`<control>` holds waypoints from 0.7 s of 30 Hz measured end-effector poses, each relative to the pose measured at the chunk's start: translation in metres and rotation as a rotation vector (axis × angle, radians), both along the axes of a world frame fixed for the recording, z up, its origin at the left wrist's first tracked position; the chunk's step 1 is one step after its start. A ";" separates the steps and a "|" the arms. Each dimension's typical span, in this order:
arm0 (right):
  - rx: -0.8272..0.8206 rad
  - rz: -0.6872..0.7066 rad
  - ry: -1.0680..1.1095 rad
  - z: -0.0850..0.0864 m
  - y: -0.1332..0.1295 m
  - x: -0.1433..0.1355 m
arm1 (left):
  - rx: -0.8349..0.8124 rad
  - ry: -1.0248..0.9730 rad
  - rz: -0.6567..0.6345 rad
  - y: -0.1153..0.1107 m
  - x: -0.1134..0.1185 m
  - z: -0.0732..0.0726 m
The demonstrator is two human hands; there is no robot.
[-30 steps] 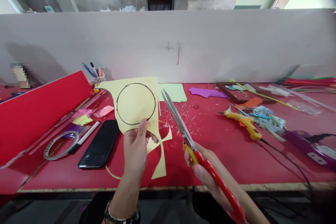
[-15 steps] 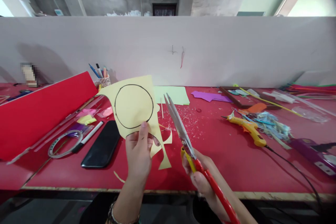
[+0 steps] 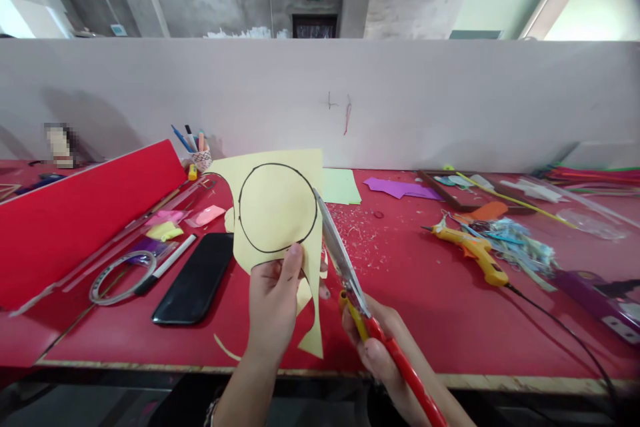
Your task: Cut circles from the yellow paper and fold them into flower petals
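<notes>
My left hand (image 3: 276, 300) pinches a sheet of pale yellow paper (image 3: 277, 207) by its lower part, thumb in front. A black circle is drawn on the sheet, and curved pieces are cut from its left and lower edges. In my right hand (image 3: 383, 340) is a pair of scissors (image 3: 345, 260) with red and yellow handles. Their blades point up and left, the tips at the sheet's right edge beside the circle line. One blade seems to pass behind the paper. Below the sheet, yellow scraps lie on the table, partly hidden by my left hand.
On the red table (image 3: 400, 320), a phone (image 3: 195, 280), a marker (image 3: 167, 263) and a tape roll (image 3: 123, 278) lie left. Light green paper (image 3: 343, 187) and purple paper (image 3: 403, 187) lie behind. A yellow glue gun (image 3: 470, 250) with its cord is right, near a power strip (image 3: 600, 300).
The yellow sheet has shifted right in my left hand and now meets the scissors. The scissor tips, apart from the paper before, are now at its right edge.
</notes>
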State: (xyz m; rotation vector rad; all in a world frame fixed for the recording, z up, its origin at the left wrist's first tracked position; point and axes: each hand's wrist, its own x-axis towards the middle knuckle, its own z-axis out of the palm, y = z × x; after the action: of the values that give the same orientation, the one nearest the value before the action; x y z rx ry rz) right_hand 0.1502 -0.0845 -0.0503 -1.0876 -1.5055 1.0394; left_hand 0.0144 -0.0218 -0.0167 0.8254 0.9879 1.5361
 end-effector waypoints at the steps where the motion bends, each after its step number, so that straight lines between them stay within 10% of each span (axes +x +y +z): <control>1: -0.004 -0.003 0.023 0.002 0.000 -0.001 | 0.003 0.031 -0.021 -0.001 0.000 0.001; 21: -0.036 0.006 0.018 -0.002 0.002 -0.006 | 0.027 0.161 -0.001 -0.010 0.000 0.010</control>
State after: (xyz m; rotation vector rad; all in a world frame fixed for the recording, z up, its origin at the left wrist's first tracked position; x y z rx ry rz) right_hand 0.1439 -0.0823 -0.0519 -1.0966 -1.4820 1.0807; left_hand 0.0145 -0.0314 -0.0064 0.9800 1.0850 1.5028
